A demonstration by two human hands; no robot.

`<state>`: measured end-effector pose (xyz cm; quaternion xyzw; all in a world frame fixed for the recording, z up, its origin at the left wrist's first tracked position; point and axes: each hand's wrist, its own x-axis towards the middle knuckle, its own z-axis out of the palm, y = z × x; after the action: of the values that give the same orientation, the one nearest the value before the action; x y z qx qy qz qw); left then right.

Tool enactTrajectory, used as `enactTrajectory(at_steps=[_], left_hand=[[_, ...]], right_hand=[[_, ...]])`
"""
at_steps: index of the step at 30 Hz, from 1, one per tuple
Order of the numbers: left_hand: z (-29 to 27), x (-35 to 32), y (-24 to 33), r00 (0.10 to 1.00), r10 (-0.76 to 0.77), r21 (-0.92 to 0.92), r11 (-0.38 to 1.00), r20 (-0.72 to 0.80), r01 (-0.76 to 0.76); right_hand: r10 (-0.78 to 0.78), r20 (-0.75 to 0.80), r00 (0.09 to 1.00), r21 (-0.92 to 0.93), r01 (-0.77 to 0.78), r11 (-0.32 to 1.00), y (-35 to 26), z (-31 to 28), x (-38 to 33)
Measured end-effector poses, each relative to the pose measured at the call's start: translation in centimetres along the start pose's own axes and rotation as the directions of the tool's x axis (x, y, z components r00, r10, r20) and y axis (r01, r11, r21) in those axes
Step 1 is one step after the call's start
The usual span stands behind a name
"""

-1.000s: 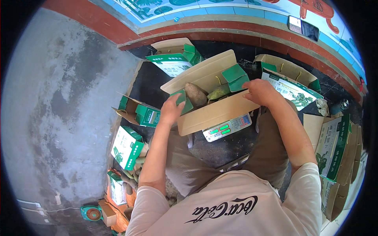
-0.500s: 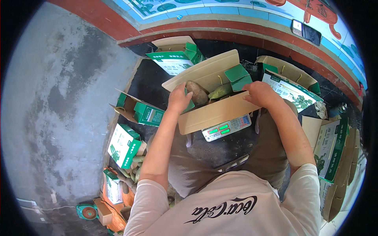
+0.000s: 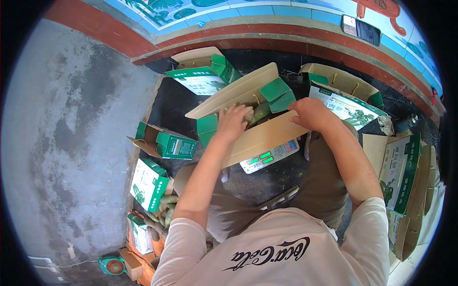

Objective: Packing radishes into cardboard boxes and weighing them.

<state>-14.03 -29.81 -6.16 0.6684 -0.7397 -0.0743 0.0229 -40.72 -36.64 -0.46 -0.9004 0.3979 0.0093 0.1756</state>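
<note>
An open cardboard box [image 3: 207,128], green outside and tan inside, sits in front of me with its flaps spread. Inside it lie a green radish [image 3: 260,114] and a brown, muddy-looking root [image 3: 249,112]. My left hand [image 3: 232,123] reaches into the box with fingers spread over the brown root, covering part of it. At the right end, my right hand [image 3: 309,114] grips the edge of the tan front flap [image 3: 267,136]. Below that flap a digital scale [image 3: 269,156] with lit green displays shows; the box hides the rest of it.
Other green-and-white cartons stand around: one at the far left [image 3: 202,78], one at the far right [image 3: 348,102], a smaller open one at left [image 3: 176,144]. Loose radishes [image 3: 164,212] lie at lower left. Flattened cartons [image 3: 403,176] stand at right. A phone [image 3: 361,30] rests by the wall.
My left hand has let go of the box's left flap and moved in over the brown root. My right hand stays at the front flap's right end. The whole view has shifted slightly.
</note>
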Motion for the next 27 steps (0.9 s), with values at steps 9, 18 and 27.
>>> enactTrajectory(at_steps=[9, 18, 27], left_hand=[[0.9, 1.8, 1.3, 0.973, -0.070, 0.147, 0.988, 0.221, 0.037], [-0.5, -2.5, -1.9, 0.995, -0.096, -0.257, 0.961, 0.035, 0.102], [-5.6, -9.5, -6.5, 0.891, -0.266, -0.377, 0.919, -0.367, 0.119]], right_hand=[[-0.029, 0.069, 0.997, -0.001, 0.029, 1.000, -0.1, 0.2, -0.2], [-0.031, -0.035, 0.999, 0.037, 0.032, 0.999, 0.4, 0.1, -0.6], [-0.045, -0.110, 0.993, 0.064, 0.052, 0.997, 2.0, 1.1, -0.3]])
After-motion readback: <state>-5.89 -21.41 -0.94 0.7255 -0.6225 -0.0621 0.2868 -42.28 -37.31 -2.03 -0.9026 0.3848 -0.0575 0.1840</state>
